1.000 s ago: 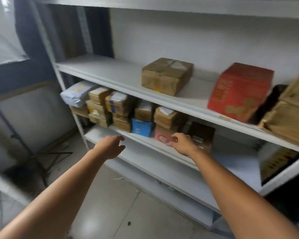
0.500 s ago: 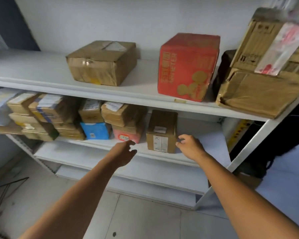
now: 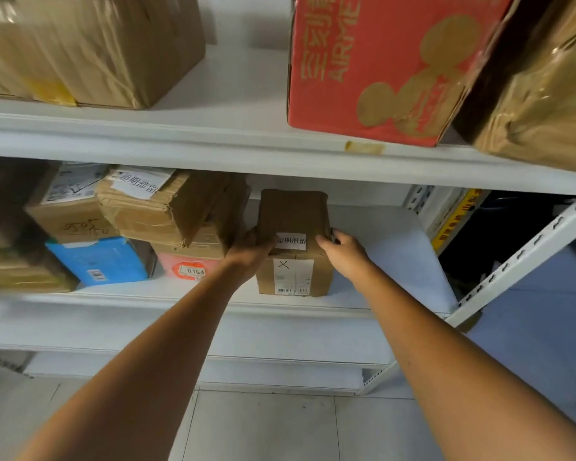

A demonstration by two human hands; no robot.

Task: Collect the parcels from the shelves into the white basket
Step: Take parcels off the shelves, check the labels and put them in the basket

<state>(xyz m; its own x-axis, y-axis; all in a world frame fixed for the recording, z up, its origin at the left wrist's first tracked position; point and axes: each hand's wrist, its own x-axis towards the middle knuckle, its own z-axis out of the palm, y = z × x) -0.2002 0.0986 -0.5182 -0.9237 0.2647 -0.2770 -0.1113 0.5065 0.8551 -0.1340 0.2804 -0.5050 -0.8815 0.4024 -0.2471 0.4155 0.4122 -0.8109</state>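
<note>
- Head view: your left fingers (image 3: 263, 242) curl round the front left edge of the brown parcel (image 3: 293, 214). Your right fingers (image 3: 326, 241) hook over its top right edge. Both sets are closed onto the box.
- Half a second ago neither was touching it. Your left hand (image 3: 243, 257) hung loosely curled in front of the pink parcel (image 3: 187, 266), and your right hand (image 3: 346, 254) sat just beside the box. Now they clamp it from both sides.
- The brown parcel stands upright on the middle shelf (image 3: 386, 234), near the front edge, with its labelled face towards you. Its base looks flat on the shelf, so I judge the lift has not started.
- To the left, a tilted taped box (image 3: 167, 201) leans over the pink parcel and sits close against your left hand. There is little room on that side, while the shelf to the right is bare.
- The upper shelf (image 3: 213, 138), which carries the red box (image 3: 379, 61), hangs low over the parcel. Drawing the parcel towards you looks safer than raising it.
- The white basket is out of view. This parcel is grasped but not yet collected, and many parcels remain on both shelves.
</note>
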